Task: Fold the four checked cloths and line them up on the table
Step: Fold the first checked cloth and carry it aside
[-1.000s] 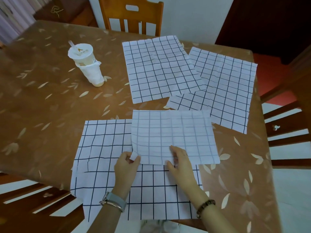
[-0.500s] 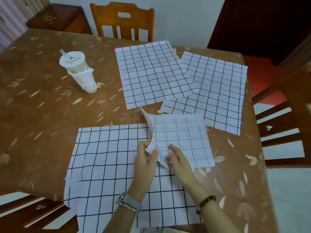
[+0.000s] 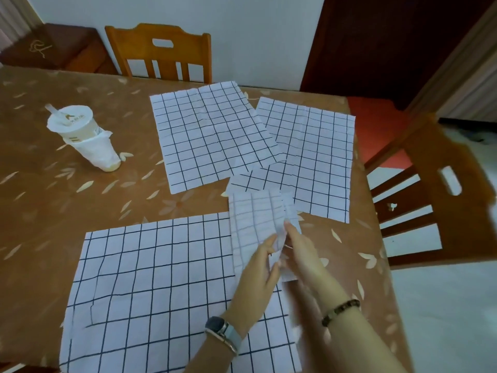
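Observation:
Several white cloths with a dark grid lie on the brown table (image 3: 53, 205). A folded cloth (image 3: 255, 224), pale side up, is a narrow strip lying partly over the big flat cloth (image 3: 161, 286) at the near edge. My left hand (image 3: 258, 273) pinches the folded cloth's right edge, and my right hand (image 3: 301, 254) pinches the same edge beside it. Two more cloths lie flat farther back, one in the middle (image 3: 212, 138) and one at the right (image 3: 314, 162), slightly overlapped.
A paper cup (image 3: 80, 135) with a lid, straw and plastic wrap stands at the left of the table. One wooden chair (image 3: 161, 55) stands behind the table, another (image 3: 435, 189) at its right side.
My left hand has carried the folded cloth's left part over to the right, making it a narrower strip. Both hands have met at its right edge. The view has shifted.

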Demonstrator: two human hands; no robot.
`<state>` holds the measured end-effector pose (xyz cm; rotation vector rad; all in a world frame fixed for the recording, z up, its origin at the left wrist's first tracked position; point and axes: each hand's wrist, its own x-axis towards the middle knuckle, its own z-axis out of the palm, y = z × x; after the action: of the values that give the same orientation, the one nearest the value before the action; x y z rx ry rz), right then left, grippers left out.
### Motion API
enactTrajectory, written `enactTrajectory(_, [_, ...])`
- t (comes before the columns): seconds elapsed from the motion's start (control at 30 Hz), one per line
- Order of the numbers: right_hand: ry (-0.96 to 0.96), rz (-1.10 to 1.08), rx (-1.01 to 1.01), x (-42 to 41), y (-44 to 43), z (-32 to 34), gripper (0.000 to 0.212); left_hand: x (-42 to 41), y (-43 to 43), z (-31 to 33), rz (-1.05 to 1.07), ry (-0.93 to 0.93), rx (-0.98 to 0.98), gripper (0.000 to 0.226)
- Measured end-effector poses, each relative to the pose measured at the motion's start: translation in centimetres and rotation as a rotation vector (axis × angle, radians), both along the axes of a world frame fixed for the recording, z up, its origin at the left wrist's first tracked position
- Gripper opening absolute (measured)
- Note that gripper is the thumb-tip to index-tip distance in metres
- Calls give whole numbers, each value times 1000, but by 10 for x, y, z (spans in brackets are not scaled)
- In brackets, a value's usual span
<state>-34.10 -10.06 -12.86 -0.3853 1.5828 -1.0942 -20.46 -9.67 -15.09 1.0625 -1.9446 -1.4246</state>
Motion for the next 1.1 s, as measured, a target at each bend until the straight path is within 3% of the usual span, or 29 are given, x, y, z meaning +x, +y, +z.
enactTrajectory(0.13, [352,44,13,-27,6,-13,50,-15,6,-8,-65,-73,-29,43])
enactTrajectory(0.23, [472,41,38,-38,4,-20,16,-19,10,-11,-129,-72,-48,54])
enactTrajectory(0.33, [576,46,40,-46,2,-24,4,-17,13,-19,-124,-76,-129,57])
enactTrajectory(0.43, [570,33,35,-51,-1,-31,10,-9,4,-31,-17,-150,-284,38])
enactTrajectory(0.6, [572,56,78,-52,-4,-35,14,10,-24,-54,36,-421,-420,51])
enactTrajectory(0.77, [634,50,65,-51,-7,-39,26,26,-42,-74,-44,-712,-527,59])
enactTrajectory(1.1, [679,20,64,-45,-9,-42,39,28,-42,-77,-86,-799,-592,66])
